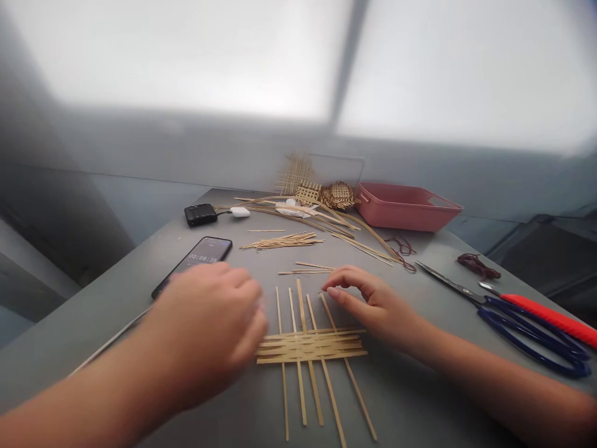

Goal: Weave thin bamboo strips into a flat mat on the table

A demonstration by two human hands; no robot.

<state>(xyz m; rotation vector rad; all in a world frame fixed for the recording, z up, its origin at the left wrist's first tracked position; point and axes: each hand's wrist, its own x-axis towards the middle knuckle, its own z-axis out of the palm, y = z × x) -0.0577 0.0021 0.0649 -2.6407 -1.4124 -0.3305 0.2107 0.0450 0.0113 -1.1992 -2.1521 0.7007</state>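
Note:
A flat weave of bamboo strips (317,345) lies on the table in front of me. Several upright strips cross a band of horizontal ones, their ends sticking out above and below. My left hand (217,317) is raised at the left edge of the weave, slightly blurred, with its fingers curled closed; what they hold, if anything, is hidden. On the other side, my right hand (368,298) hovers by the top end of the rightmost upright strip. Its fingers are loosely bent, with a gap between them and the thumb, and I see nothing held.
Beyond the hands lie loose thin strips (284,241), a phone (205,251) showing a timer and a black device (200,214). Woven pieces (338,195) and a pink basket (405,214) stand at the back. Large scissors (480,298) and a red-handled tool (550,317) lie right.

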